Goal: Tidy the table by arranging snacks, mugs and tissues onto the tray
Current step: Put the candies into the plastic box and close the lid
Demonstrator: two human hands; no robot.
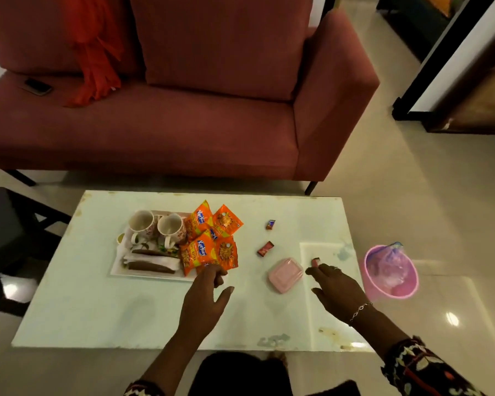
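The right hand (pixel 337 284) reached with spread, empty fingers toward a small wrapped candy (pixel 315 262) lying on the surface just beyond them; light and crinkly, it looked best pinched at its sides. The left hand (pixel 209 292) hovered open, holding nothing, beside the tray (pixel 117 270), where 2 mugs (pixel 155 227) and Kurkure packets (pixel 209 241) left little room; 2 more candies (pixel 265 248) lay between.

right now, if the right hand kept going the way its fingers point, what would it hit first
Probably the small candy lying just beyond the right hand's fingertips. They look almost touching, though depth is unclear.
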